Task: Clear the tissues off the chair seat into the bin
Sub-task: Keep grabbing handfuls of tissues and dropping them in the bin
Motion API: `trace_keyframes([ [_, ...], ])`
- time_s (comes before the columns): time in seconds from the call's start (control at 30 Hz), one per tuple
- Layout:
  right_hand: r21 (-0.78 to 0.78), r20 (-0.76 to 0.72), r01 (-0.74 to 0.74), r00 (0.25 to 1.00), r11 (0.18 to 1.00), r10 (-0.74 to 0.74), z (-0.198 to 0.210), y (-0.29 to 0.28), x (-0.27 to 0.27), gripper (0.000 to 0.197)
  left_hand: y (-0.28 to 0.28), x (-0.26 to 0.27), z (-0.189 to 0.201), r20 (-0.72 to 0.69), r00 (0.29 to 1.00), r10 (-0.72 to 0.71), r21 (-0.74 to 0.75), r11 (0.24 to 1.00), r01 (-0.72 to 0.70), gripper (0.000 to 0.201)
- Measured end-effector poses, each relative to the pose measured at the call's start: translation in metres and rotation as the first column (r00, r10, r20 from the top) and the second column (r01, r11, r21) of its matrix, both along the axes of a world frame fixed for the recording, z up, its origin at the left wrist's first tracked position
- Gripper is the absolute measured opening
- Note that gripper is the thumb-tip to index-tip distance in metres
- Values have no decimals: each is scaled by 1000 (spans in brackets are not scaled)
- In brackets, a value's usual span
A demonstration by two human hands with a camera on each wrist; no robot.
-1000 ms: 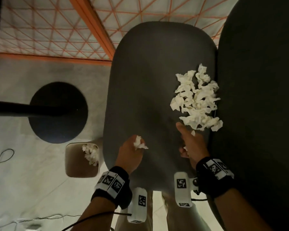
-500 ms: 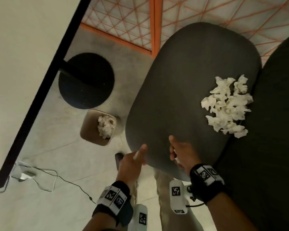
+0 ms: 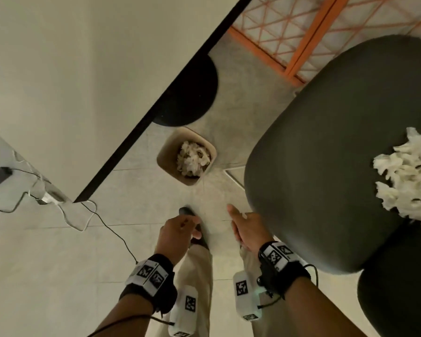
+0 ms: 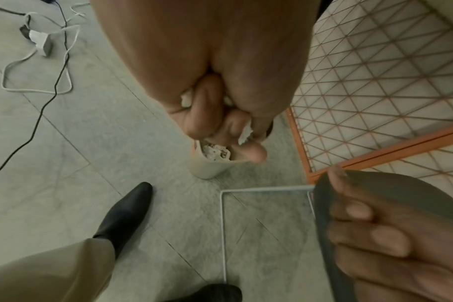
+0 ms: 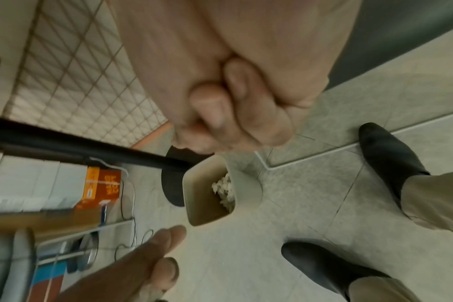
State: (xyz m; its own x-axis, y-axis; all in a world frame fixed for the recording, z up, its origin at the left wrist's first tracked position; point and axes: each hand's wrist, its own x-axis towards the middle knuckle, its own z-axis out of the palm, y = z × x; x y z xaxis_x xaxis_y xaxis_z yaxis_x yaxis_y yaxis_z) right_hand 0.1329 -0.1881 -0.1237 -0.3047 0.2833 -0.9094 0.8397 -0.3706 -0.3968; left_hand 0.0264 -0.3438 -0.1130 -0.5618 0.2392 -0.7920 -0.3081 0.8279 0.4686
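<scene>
A beige bin [image 3: 186, 156] stands on the floor left of the chair, with crumpled tissues inside. The dark grey chair seat [image 3: 326, 154] carries a pile of white tissues [image 3: 408, 176] near its right side. My left hand [image 3: 178, 234] hovers over the floor just short of the bin, and its fingers [image 4: 202, 114] curl round a crumpled tissue [image 4: 246, 132] that peeks out white between them. My right hand [image 3: 246, 229] hangs beside the seat's left edge. Its fingers [image 5: 233, 114] are curled into a fist in which no tissue shows.
A black-edged table [image 3: 156, 113] with a round black base [image 3: 192, 93] stands just beyond the bin. Cables and an adapter [image 3: 46, 198] lie on the floor at left. An orange grid panel [image 3: 301, 32] stands behind. My black shoes [image 5: 388, 155] are below the hands.
Both hands have left the seat and swung left towards the bin. The left hand has closed fully round its tissue. My view has turned left, pushing the chair to the right.
</scene>
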Motion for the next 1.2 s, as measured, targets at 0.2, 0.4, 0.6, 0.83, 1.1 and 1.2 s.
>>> trace_keyframes([
  [0.2, 87, 100, -109, 990, 990, 100, -53, -27, -66, 71, -19, -43, -49, -104, 991, -82, -94, 993, 72, 53],
  [0.4, 178, 144, -123, 985, 976, 98, -119, -22, -106, 73, -12, -78, -108, -255, 965, -63, -170, 985, 19, 63],
  [0.6, 95, 35, -129, 991, 987, 126, -161, -8, -144, 49, 13, -114, -164, -273, 947, -172, -116, 983, 145, 35],
  [0.83, -6, -126, -59, 990, 998, 58, -188, 14, -184, 39, 39, -155, -214, -260, 930, -261, -55, 965, 256, 37],
  [1.1, -153, -148, 148, 974, 977, -171, -180, 34, -206, 51, 55, -187, -217, -225, 881, -416, -97, 910, 404, 90],
  [1.2, -111, -173, 112, 976, 988, -130, -175, 37, -200, 50, 57, -189, -203, -224, 881, -417, -110, 909, 402, 85],
])
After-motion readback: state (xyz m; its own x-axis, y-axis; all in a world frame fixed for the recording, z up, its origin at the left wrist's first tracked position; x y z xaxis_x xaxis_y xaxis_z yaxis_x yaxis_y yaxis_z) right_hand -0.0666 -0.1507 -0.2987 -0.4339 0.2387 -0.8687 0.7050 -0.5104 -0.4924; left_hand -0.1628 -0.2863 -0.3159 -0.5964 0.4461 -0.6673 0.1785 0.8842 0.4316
